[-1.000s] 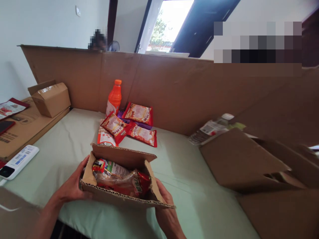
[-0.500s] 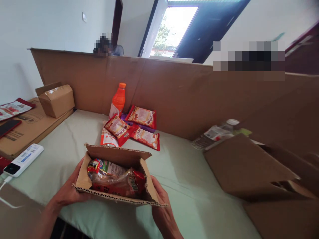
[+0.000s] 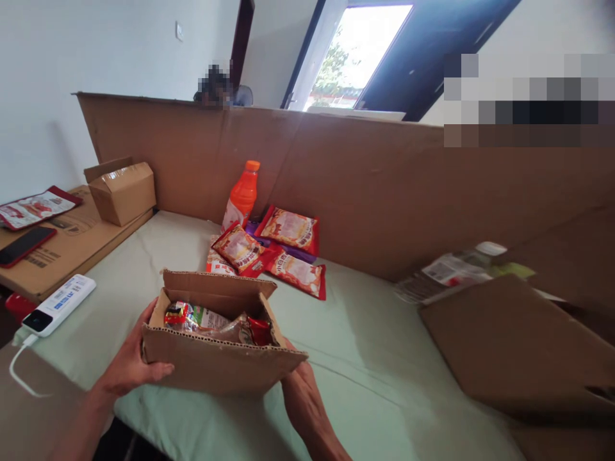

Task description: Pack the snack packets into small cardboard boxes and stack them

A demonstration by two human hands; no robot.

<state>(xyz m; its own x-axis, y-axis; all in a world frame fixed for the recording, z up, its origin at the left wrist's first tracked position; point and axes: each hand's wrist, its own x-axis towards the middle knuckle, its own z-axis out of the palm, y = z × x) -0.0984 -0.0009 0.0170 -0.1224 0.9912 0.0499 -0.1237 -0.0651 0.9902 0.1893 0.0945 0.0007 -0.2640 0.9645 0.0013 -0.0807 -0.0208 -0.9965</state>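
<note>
An open cardboard box [image 3: 216, 362] is held between my two hands over the green-covered table. My left hand [image 3: 137, 358] grips its left side, thumb lying along the front wall. On the right side, my right hand [image 3: 295, 378] holds the box near its lower corner; part of that hand is hidden behind the cardboard. Inside sit plastic snack packages [image 3: 206, 320], some clear, one with a red end. Just beyond the box lie several red snack packets [image 3: 288, 227], beside an orange bottle [image 3: 243, 192] that stands upright.
A small cardboard box [image 3: 125, 195] and a phone [image 3: 29, 246] rest on a flat carton at left. Nearby is a white power bank [image 3: 60, 304] with a cable. At right, a clear bottle [image 3: 446, 272] lies by a larger box [image 3: 519, 346]. A cardboard wall [image 3: 346, 173] closes the back.
The box in my hands has tilted, so its front wall now shows and less of its contents. The whole view has shifted, moving the surroundings rightward in the picture.
</note>
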